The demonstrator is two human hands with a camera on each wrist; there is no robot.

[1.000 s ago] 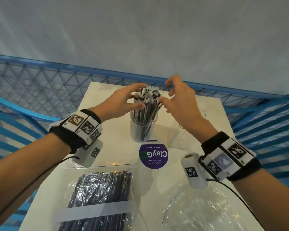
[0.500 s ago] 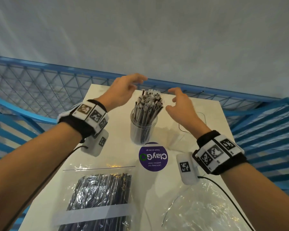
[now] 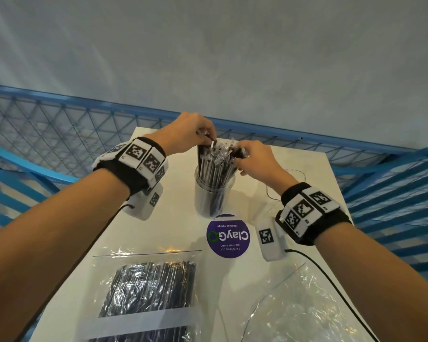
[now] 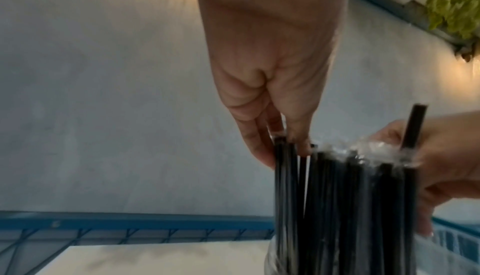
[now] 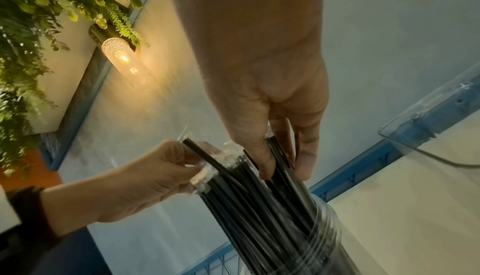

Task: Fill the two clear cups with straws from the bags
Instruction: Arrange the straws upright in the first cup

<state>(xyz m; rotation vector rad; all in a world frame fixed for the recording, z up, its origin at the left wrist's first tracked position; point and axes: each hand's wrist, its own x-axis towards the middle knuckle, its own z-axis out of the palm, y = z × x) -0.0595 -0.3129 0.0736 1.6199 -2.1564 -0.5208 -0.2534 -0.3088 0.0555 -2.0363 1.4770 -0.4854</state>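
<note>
A clear cup (image 3: 214,196) stands mid-table, packed with upright black wrapped straws (image 3: 216,166). My left hand (image 3: 209,141) pinches straw tops on the bundle's left side; the left wrist view shows its fingertips (image 4: 262,152) on the outer straws (image 4: 337,197). On the right side my right hand (image 3: 238,156) grips a few straws, its fingers (image 5: 303,164) pushed in among the straws (image 5: 259,207). One straw (image 4: 413,129) sticks up through that hand. A second clear cup (image 3: 294,183) shows only as a faint outline behind my right wrist.
A clear bag of black straws (image 3: 146,292) lies near the front left of the white table (image 3: 173,218). A crumpled empty bag (image 3: 306,309) lies front right. A purple round sticker (image 3: 228,236) is below the cup. A blue mesh railing (image 3: 60,134) surrounds the table.
Half a second ago both hands hovered open, apart from the straws. Both have since closed in on the straw tops, left from above and right from the side.
</note>
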